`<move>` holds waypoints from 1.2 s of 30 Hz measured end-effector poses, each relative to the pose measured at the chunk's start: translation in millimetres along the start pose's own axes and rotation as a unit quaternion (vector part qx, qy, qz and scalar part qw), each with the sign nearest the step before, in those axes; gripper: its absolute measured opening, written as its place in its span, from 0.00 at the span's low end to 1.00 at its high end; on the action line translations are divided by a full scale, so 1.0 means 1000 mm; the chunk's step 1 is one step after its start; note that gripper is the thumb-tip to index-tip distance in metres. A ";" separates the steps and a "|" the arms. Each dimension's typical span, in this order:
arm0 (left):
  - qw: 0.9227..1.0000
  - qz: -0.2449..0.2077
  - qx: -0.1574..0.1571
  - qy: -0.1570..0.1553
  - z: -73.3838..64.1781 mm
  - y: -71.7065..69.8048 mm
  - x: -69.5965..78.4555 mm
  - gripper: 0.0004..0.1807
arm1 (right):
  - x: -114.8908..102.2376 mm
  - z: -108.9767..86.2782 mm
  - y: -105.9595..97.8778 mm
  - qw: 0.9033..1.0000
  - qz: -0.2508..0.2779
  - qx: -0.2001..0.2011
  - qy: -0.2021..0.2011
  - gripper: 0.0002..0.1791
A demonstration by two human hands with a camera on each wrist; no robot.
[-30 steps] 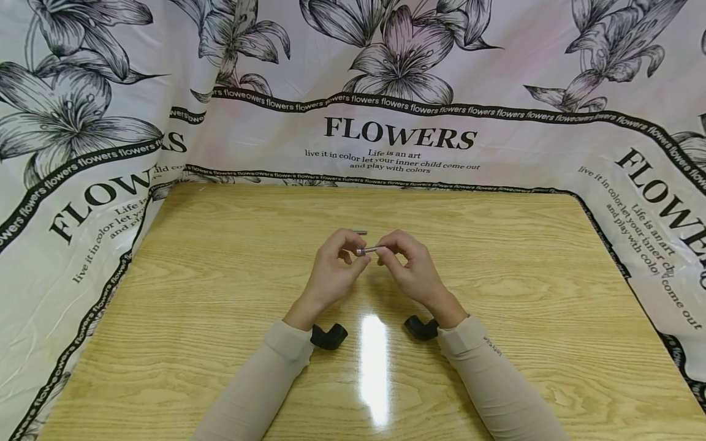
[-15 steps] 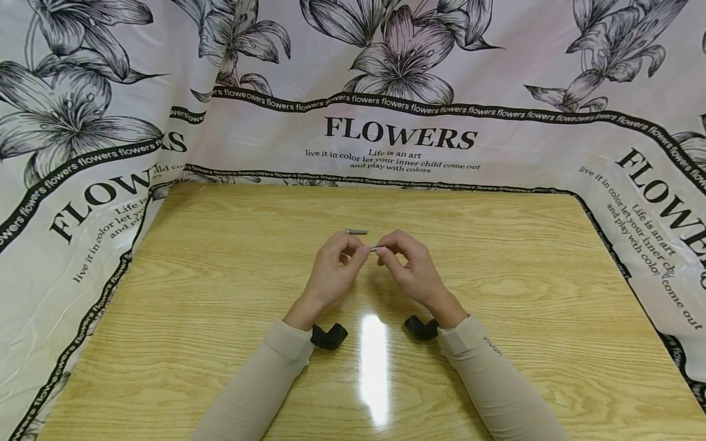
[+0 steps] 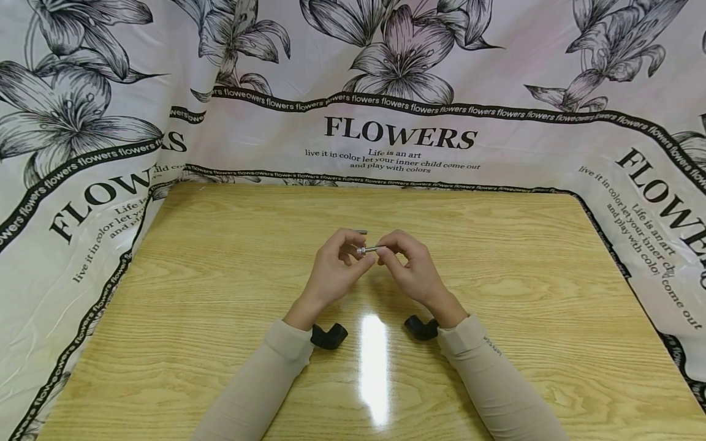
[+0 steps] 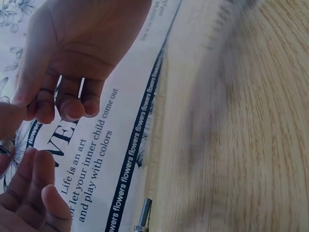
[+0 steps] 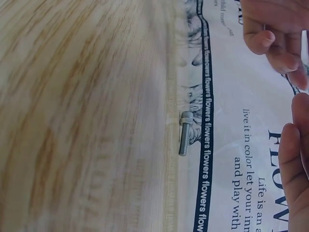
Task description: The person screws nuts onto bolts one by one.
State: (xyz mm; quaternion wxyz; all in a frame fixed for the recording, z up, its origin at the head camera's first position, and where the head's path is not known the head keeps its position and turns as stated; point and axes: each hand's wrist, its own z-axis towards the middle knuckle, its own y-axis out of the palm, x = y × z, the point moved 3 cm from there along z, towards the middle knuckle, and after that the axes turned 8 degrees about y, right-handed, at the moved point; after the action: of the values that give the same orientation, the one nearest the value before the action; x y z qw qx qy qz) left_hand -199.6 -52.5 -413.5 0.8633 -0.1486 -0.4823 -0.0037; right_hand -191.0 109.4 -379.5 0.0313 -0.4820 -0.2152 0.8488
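Note:
My right hand (image 3: 412,266) pinches the threaded end of a silver bolt (image 3: 371,249) between thumb and fingers. The bolt lies nearly level above the table, its head end to the left with what looks like a nut close to it. Around that end my left hand (image 3: 339,266) has its fingers loosely bent; its thumb stands just below the bolt, apart from it. In the left wrist view the bolt's end (image 4: 6,146) shows at the left edge. A second bolt (image 5: 185,133) with a nut near its head lies behind my left hand, partly hidden in the head view.
The wood-grain table (image 3: 248,257) spreads under both hands. A flower-print curtain (image 3: 397,131) hangs along its back and sides. Black bent pieces (image 3: 329,336) sit beside the cuffs of both beige sleeves (image 3: 265,373).
The left thumb and fingers covered the bolt's head end half a second ago; now they have parted and it shows again. The right hand keeps its pinch and has stayed still.

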 end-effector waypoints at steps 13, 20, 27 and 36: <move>0.999 -0.013 0.012 0.034 0.002 -0.002 0.022 0.08 | 0.001 0.000 0.000 1.000 0.005 0.002 0.000 0.04; 0.999 -0.001 0.019 0.029 0.001 -0.001 0.002 0.07 | 0.002 0.000 0.001 1.000 0.002 0.005 -0.009 0.04; 1.000 0.005 0.014 0.028 0.001 -0.004 0.007 0.09 | 0.003 0.000 0.000 1.000 0.004 0.003 0.000 0.04; 1.000 0.012 0.011 0.023 0.002 -0.007 0.002 0.08 | 0.002 0.001 -0.003 1.000 0.002 0.009 -0.003 0.04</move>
State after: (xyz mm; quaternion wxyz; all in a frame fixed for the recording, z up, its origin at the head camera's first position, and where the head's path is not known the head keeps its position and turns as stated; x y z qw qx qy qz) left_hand -201.3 -58.5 -409.4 0.8759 -0.1446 -0.4602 0.0088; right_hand -193.1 112.4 -379.5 0.0332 -0.4799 -0.2066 0.8520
